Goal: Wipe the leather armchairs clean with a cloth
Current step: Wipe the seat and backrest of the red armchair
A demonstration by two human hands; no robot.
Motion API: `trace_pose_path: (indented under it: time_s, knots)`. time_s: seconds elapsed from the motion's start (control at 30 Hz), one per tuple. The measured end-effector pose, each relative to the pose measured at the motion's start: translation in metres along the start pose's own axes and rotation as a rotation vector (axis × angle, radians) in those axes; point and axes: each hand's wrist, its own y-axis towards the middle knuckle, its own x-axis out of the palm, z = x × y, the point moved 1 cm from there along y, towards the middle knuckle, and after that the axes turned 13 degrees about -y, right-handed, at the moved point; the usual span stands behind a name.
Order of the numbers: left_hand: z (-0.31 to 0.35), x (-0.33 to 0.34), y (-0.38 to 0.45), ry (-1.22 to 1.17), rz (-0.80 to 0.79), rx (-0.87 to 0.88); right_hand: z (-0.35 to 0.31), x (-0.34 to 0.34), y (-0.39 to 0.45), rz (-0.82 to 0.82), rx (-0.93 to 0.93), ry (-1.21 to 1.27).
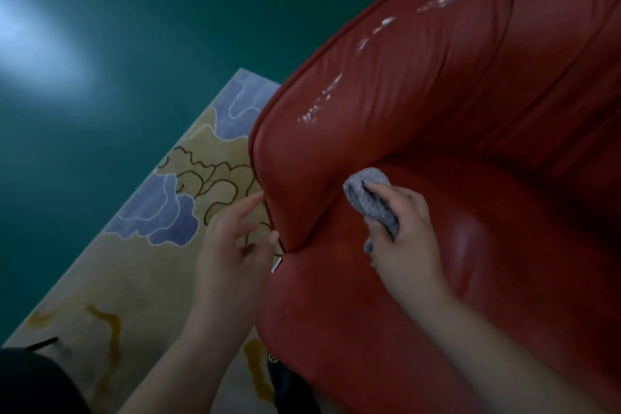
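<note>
My right hand (403,232) is closed around the bunched grey cloth (369,198), pressing it into the crease between the red armchair's (437,94) arm and seat. White foam streaks (336,91) run up and to the right along the arm, nearer this hand. My left hand (235,239) is half open, fingertips touching the arm's front edge.
</note>
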Motion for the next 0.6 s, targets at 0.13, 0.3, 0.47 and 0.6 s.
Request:
trace_pose_path:
  time_s: [0.13, 0.3, 0.47, 0.6]
  knots:
    - [0.019, -0.002, 0.034, 0.066, -0.003, 0.176, -0.019, 0.007, 0.016, 0.042, 0.002, 0.036]
    - [0.034, -0.009, 0.087, 0.259, -0.097, 0.318, -0.049, 0.021, 0.037, 0.177, -0.047, 0.008]
    - [0.039, 0.001, 0.134, 0.345, -0.343, 0.204, -0.085, 0.041, 0.069, 0.221, -0.247, -0.158]
    - [0.035, 0.008, 0.150, 0.263, -0.520, 0.166, -0.084, 0.043, 0.090, 0.248, -0.432, -0.457]
